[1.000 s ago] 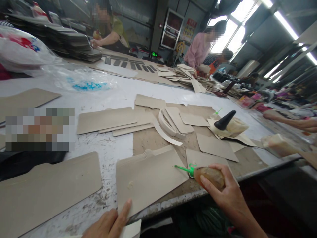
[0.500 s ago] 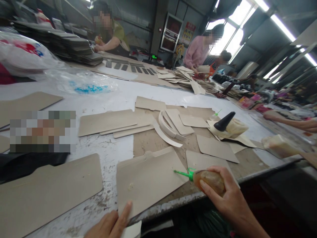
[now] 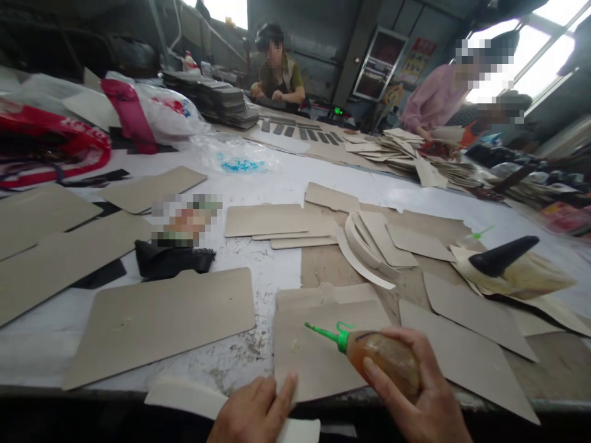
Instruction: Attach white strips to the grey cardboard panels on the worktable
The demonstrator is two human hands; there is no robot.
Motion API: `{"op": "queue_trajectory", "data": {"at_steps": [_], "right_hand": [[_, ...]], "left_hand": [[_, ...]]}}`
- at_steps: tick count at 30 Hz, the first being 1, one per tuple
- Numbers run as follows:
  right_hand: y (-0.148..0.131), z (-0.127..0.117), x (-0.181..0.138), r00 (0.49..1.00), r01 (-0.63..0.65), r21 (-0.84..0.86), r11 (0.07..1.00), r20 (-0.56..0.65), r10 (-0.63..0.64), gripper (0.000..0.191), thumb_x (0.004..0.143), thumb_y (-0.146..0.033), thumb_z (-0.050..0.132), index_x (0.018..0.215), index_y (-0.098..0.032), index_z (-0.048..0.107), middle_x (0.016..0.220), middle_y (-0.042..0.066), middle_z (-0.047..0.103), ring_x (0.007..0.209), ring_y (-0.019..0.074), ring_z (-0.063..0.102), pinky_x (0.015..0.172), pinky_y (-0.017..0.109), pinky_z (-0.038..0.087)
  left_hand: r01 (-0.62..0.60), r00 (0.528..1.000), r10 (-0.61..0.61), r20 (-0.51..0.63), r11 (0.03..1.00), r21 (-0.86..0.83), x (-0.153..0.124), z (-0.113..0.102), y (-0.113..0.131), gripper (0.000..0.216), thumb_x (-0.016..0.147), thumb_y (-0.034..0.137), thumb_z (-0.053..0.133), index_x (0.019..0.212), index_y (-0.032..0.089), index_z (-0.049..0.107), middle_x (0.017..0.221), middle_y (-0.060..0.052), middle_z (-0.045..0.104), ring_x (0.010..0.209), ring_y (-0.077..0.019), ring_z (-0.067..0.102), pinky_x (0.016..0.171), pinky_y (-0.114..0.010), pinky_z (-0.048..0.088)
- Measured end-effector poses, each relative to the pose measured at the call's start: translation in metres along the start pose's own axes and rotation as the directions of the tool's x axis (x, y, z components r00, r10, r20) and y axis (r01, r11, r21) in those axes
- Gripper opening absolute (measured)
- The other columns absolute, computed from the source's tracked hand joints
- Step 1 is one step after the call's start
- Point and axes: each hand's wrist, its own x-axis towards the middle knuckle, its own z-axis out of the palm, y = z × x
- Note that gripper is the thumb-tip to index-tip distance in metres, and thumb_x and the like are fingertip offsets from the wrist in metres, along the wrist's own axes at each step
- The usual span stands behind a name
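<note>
My right hand (image 3: 415,381) is wrapped round a squeeze bottle (image 3: 383,363) of amber liquid. Its green nozzle points left, over a beige board (image 3: 332,381) with a small tab on its far edge. A pale blob marks this board's surface. My left hand (image 3: 253,409) is curled at the board's near left corner, its index finger on the board. A cream strip (image 3: 184,394) runs into that hand and comes out on its other side, over the table's front edge. To the left lies a wider beige board (image 3: 170,326).
Curved cream strips (image 3: 369,249) lie beyond the boards, among more beige pieces (image 3: 268,219). A black cone-shaped object (image 3: 503,255) rests on yellowish material at right. Plastic bags (image 3: 240,154) and a dark stack (image 3: 207,98) stand further back. Co-workers (image 3: 281,80) are across the table.
My view has swung left, so the table things appear further right. The bottle's nozzle has moved left across the board. My left hand stays at the board's near corner.
</note>
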Motion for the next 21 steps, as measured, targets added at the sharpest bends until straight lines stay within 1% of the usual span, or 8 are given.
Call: {"op": "queue_trajectory", "data": {"at_steps": [3,6,10,13,15,19,21], "right_hand": [[-0.009,0.017,0.003,0.994,0.091,0.003,0.996,0.058,-0.091,0.027,0.081,-0.040,0.058,0.101,-0.025,0.048,0.097,0.002,0.055,0.082,0.0182,0.059,0.074,0.029,0.048],[-0.015,0.026,0.006,0.984,0.147,0.019,0.989,0.099,-0.148,0.025,0.083,-0.036,0.056,0.103,-0.025,0.047,0.096,0.002,0.052,0.084,0.0180,0.058,0.074,0.028,0.049],[-0.016,0.030,0.011,0.959,0.254,-0.023,0.967,0.138,-0.248,0.026,0.082,-0.032,0.058,0.104,-0.024,0.047,0.094,0.002,0.052,0.082,0.0177,0.058,0.070,0.027,0.050],[-0.010,0.028,0.014,0.937,0.323,-0.054,0.945,0.157,-0.311,0.028,0.082,-0.030,0.059,0.106,-0.024,0.046,0.094,0.003,0.051,0.080,0.0176,0.058,0.069,0.027,0.051],[-0.006,0.025,0.015,0.941,0.319,-0.083,0.944,0.145,-0.306,0.028,0.082,-0.031,0.059,0.106,-0.024,0.046,0.095,0.003,0.051,0.082,0.0180,0.057,0.070,0.028,0.051],[-0.001,0.018,0.014,0.955,0.284,-0.121,0.951,0.130,-0.268,0.027,0.083,-0.032,0.059,0.106,-0.024,0.046,0.096,0.003,0.050,0.084,0.0185,0.056,0.072,0.030,0.050],[0.000,0.014,0.013,0.964,0.252,-0.116,0.961,0.119,-0.239,0.027,0.083,-0.034,0.058,0.106,-0.025,0.046,0.097,0.003,0.050,0.084,0.0186,0.056,0.072,0.030,0.049]], "left_hand": [[-0.020,0.999,0.020,-0.027,1.000,0.009,-0.001,0.004,-0.002,0.028,0.091,0.016,0.043,0.116,0.007,0.053,0.067,-0.003,0.056,0.054,-0.0138,0.054,0.046,-0.025,0.043],[-0.031,0.998,0.032,-0.058,0.999,0.014,-0.003,0.010,-0.003,0.027,0.091,0.018,0.044,0.115,0.007,0.053,0.065,-0.002,0.054,0.052,-0.0139,0.054,0.043,-0.025,0.041],[-0.031,0.989,0.033,-0.144,0.999,0.015,-0.006,0.019,-0.003,0.026,0.091,0.019,0.044,0.112,0.007,0.055,0.062,0.000,0.050,0.048,-0.0137,0.050,0.039,-0.026,0.038],[-0.028,0.989,0.030,-0.143,0.999,0.019,-0.007,0.021,-0.002,0.026,0.089,0.018,0.047,0.111,0.007,0.056,0.063,0.000,0.050,0.049,-0.0137,0.050,0.039,-0.026,0.039],[-0.019,0.991,0.022,-0.129,1.000,0.022,-0.007,0.022,-0.002,0.026,0.089,0.018,0.048,0.112,0.007,0.055,0.064,0.000,0.051,0.050,-0.0136,0.051,0.040,-0.026,0.040],[-0.009,0.975,0.013,-0.221,1.000,0.021,-0.006,0.024,-0.002,0.026,0.092,0.019,0.039,0.109,0.008,0.057,0.062,0.001,0.050,0.048,-0.0120,0.049,0.039,-0.025,0.038],[-0.014,0.978,0.019,-0.208,1.000,0.025,-0.006,0.022,-0.002,0.026,0.092,0.018,0.039,0.110,0.008,0.056,0.062,0.000,0.051,0.048,-0.0122,0.050,0.040,-0.024,0.039]]}}
